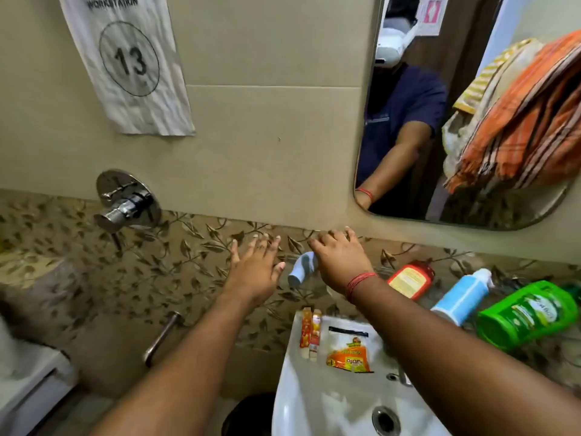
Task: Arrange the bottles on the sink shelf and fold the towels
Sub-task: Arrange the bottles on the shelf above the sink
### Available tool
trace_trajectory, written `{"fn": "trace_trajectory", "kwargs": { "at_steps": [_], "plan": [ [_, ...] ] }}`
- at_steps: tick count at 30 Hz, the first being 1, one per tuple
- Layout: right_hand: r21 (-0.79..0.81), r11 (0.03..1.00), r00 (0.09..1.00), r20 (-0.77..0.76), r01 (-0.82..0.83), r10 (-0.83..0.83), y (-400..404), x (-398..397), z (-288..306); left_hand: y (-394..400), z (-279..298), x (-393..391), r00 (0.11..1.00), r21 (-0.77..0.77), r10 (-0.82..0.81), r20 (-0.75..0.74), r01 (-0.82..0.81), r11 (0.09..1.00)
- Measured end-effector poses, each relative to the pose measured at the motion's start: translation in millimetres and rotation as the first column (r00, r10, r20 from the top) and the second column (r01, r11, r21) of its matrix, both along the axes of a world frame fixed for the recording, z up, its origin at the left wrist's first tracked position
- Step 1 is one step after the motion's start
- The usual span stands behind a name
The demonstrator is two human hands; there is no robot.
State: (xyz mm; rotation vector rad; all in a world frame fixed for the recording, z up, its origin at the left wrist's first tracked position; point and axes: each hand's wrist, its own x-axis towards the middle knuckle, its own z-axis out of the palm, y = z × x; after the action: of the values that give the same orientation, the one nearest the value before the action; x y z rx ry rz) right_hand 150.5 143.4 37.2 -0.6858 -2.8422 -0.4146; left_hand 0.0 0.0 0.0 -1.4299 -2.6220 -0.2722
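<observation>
My right hand [341, 259], a red thread on its wrist, lies palm down with fingers stretched to the wall, covering the top of a pale blue bottle [300, 270] that lies tilted. My left hand [256, 265] hovers just left of that bottle, fingers spread, holding nothing. To the right, an orange-red bottle [410, 280], a white and blue pump bottle [462, 298] and a green bottle [528, 313] lie on their sides on the glass shelf [547, 350]. An orange striped towel [528, 121] and a yellow-white towel [493, 77] show bunched up in the mirror.
The white sink [314, 404] sits below the shelf, with two small orange tubes [309, 335] and an orange packet [349, 350] on its rim. A chrome wall mixer [125, 199] sticks out at left. A dark bin [248, 413] stands under the sink.
</observation>
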Motion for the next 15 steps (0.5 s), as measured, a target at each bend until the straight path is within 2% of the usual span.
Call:
{"fn": "trace_trajectory", "kwargs": {
  "at_steps": [3, 5, 12, 15],
  "plan": [
    [-0.078, 0.994, 0.997, -0.017, 0.073, -0.074, 1.3, -10.6, -2.3, 7.0, -3.5, -12.5, 0.993, 0.032, -0.102, -0.05, 0.104, 0.994],
    [-0.156, 0.976, 0.988, -0.013, 0.152, -0.156, -0.2, -16.4, -1.7, 15.9, -3.9, -18.0, 0.99, 0.083, -0.137, -0.027, 0.138, 0.987],
    [-0.399, 0.88, 0.952, -0.05, 0.258, -0.302, -10.7, -40.1, -4.6, 50.3, 3.3, -20.6, 0.943, 0.023, -0.128, 0.307, 0.127, 0.992],
    [-0.536, 0.793, 0.929, -0.041, 0.289, -0.367, -8.5, -44.1, -4.1, 57.5, 6.4, -18.8, 0.833, 0.096, -0.121, 0.539, 0.082, 0.992]
  ]
}}
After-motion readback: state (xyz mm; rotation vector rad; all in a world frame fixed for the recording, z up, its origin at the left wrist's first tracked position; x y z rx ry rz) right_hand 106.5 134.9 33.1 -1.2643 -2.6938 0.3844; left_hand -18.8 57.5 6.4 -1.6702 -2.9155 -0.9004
